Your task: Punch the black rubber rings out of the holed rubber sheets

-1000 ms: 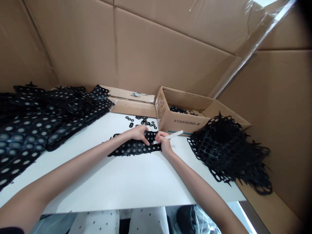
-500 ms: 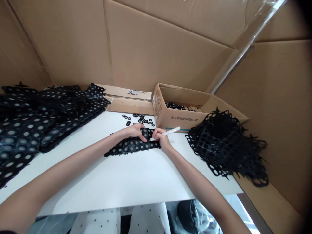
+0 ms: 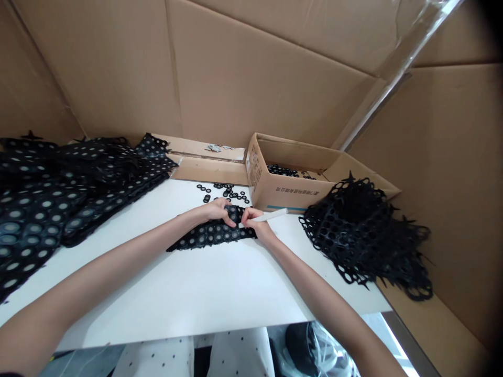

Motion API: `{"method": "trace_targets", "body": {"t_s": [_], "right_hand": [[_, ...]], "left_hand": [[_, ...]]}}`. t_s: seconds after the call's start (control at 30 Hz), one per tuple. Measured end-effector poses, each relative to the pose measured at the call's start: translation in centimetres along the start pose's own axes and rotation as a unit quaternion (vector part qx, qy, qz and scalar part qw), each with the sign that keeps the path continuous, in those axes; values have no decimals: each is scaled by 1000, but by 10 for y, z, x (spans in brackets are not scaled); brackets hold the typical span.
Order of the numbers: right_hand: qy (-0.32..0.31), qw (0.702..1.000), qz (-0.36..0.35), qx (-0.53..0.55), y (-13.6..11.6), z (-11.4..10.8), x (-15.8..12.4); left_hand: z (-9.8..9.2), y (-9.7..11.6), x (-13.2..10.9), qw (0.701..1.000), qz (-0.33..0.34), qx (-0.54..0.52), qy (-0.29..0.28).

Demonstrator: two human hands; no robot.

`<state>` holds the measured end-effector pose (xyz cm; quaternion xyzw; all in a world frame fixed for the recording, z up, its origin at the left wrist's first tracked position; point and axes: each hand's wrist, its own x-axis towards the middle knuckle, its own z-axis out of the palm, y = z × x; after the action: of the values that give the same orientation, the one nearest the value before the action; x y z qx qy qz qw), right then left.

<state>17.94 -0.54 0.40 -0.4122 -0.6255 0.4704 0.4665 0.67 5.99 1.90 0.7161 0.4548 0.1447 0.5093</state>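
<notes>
A black rubber sheet (image 3: 208, 234) studded with round pieces lies on the white table (image 3: 204, 293) in front of me. My left hand (image 3: 217, 209) presses down on the sheet's far right end, fingers curled over it. My right hand (image 3: 255, 222) is closed round a thin white stick tool (image 3: 267, 215), with its tip against the sheet right beside my left fingers. Both hands nearly touch.
A large pile of filled black sheets (image 3: 51, 199) covers the table's left side. Loose black rings (image 3: 226, 193) lie beyond my hands. An open cardboard box (image 3: 283, 180) holds more rings. A heap of emptied black mesh (image 3: 365, 235) sits at the right. Cardboard walls enclose the table.
My right hand and the white tool have shifted slightly left, toward my left fingers. The view dropped a little between the first frame and the later ones.
</notes>
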Motion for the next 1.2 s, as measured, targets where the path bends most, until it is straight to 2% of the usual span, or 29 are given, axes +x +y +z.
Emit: {"method": "trace_targets", "body": {"t_s": [0.3, 0.47, 0.57, 0.67, 0.83, 1.03, 1.2], "right_hand": [[-58, 998, -4, -30, 7, -4, 2], [-81, 996, 23, -13, 3, -12, 4], [-62, 997, 39, 3, 0, -16, 6], [-15, 999, 28, 44, 5, -17, 7], [62, 993, -5, 97, 20, -19, 8], [1, 999, -10, 52, 12, -16, 6], [-27, 999, -22, 11, 14, -15, 6]], "left_hand": [[-1, -1, 0, 1000, -3, -16, 6], [-4, 0, -1, 999, -15, -44, -3], [-6, 0, -1, 997, -27, -69, -24], [-8, -1, 0, 996, -27, -65, -47], [-15, -5, 0, 997, 30, -10, -71], [-26, 5, -5, 970, 142, 177, -83], [-14, 16, -6, 958, 147, 245, -31]]}}
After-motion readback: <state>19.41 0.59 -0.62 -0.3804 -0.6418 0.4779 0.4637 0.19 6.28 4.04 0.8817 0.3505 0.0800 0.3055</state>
